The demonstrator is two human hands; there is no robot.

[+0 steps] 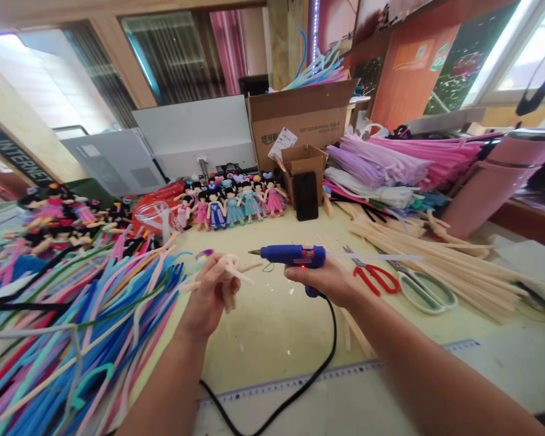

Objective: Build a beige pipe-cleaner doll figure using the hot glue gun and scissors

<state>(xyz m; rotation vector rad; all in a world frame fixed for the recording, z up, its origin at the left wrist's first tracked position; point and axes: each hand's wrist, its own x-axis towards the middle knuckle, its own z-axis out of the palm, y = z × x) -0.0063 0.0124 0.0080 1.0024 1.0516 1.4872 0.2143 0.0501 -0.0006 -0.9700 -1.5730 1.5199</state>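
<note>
My right hand (327, 281) is closed around the grip of a blue hot glue gun (295, 255), held level above the yellow table with its metal nozzle pointing left. A black cord (309, 375) hangs from it toward me. My left hand (211, 290) is closed on a small cream pipe-cleaner figure (236, 269) whose thin limbs stick out to the right, just short of the nozzle tip. Something purple shows above my left fingers.
A heap of coloured pipe cleaners (63, 327) covers the left side. Finished little dolls (231, 203) stand in a row at the back beside cardboard boxes (300, 121) and a black phone (306, 195). Red scissors (375, 275), white scissors (424, 290) and cream sticks (458, 260) lie right. A ruler (300, 381) lies near me.
</note>
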